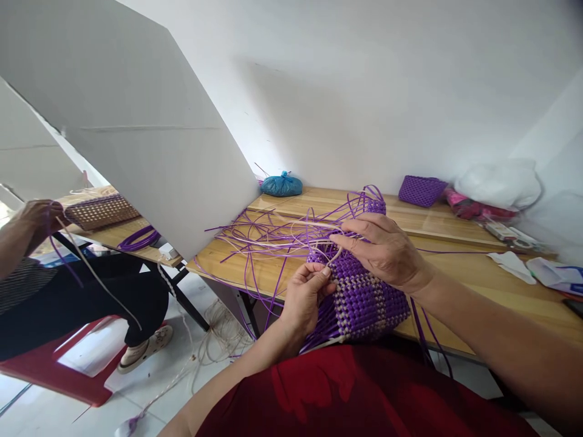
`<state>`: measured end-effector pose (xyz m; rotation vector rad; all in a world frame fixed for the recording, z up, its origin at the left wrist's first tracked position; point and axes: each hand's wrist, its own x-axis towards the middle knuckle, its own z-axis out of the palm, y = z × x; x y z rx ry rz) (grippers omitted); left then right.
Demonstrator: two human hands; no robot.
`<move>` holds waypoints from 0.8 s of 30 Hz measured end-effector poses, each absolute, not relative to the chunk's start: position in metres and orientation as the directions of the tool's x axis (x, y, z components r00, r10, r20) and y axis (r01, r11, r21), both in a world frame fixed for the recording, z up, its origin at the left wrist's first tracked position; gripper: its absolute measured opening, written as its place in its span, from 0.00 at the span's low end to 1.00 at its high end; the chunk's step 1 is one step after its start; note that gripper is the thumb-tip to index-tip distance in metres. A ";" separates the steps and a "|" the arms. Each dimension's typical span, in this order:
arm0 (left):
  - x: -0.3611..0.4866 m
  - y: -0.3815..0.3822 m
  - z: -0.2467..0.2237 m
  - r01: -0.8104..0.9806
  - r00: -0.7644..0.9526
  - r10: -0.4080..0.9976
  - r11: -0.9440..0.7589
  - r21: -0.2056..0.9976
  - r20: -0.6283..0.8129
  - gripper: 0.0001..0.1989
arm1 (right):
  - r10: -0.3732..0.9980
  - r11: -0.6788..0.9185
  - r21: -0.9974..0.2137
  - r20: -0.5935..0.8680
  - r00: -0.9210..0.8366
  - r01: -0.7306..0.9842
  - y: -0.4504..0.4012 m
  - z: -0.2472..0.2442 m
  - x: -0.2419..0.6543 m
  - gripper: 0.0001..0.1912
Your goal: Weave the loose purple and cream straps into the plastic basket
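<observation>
A purple and beige woven basket (pixel 364 297) rests at the table's front edge against the red clothing. Long loose purple and beige strands (pixel 255 243) fan out from it to the left over the wood. My left hand (pixel 310 291) is closed at the weave's upper left edge, thumb and forefinger pinching a beige strand (pixel 336 256). Just above and to the right, my right hand (pixel 387 252) has its fingers closed on a beige strand that loops between the two hands. Its palm side is hidden.
On the wooden table (pixel 455 267) lie a blue bag (pixel 282 184), a small purple woven piece (pixel 421 190), a white plastic bag (pixel 498 184) and papers. Left of a grey partition (pixel 150 121), another person sits on a red stool (pixel 86 379) near a brown basket (pixel 102 212).
</observation>
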<state>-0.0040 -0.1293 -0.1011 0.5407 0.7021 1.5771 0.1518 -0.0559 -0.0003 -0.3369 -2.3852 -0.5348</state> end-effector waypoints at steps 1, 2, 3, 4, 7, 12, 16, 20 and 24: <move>-0.005 -0.129 -0.100 -0.700 -0.116 0.991 -0.038 0.713 -0.061 0.15 | 0.095 0.908 0.254 0.651 -0.753 0.334 -0.057 0.000 0.151 0.15; -0.005 -0.130 -0.099 -0.695 -0.108 0.992 -0.029 0.719 -0.064 0.15 | 0.092 0.938 0.206 0.628 -0.773 0.280 -0.058 0.000 0.149 0.15; -0.006 -0.130 -0.097 -0.689 -0.100 0.993 -0.020 0.725 -0.067 0.15 | 0.103 0.961 0.147 0.591 -0.800 0.232 -0.059 0.000 0.146 0.16; -0.007 -0.130 -0.097 -0.682 -0.093 0.993 -0.013 0.732 -0.069 0.14 | 0.139 0.971 0.087 0.546 -0.826 0.221 -0.061 -0.001 0.143 0.17; -0.009 -0.132 -0.096 -0.660 -0.076 0.995 0.002 0.751 -0.069 0.14 | 0.405 0.898 0.021 0.349 -0.845 0.439 -0.070 -0.002 0.131 0.19; -0.010 -0.131 -0.099 -0.646 -0.075 0.992 0.026 0.763 -0.097 0.15 | 0.651 0.756 0.055 0.052 -0.758 0.653 -0.091 0.011 0.126 0.23; -0.008 -0.131 -0.098 -0.646 -0.049 0.997 0.020 0.763 -0.067 0.15 | 0.640 0.679 -0.382 -0.112 -0.760 0.627 -0.099 0.015 0.129 0.22; -0.006 -0.134 -0.095 -0.673 0.031 0.999 0.029 0.739 -0.011 0.14 | 0.632 0.213 -0.786 -0.342 -0.695 0.580 -0.102 -0.002 0.127 0.28; -0.003 -0.135 -0.095 -0.656 -0.017 1.000 -0.008 0.754 -0.004 0.15 | 0.632 0.015 -0.884 -0.353 -0.690 0.467 -0.113 -0.019 0.127 0.31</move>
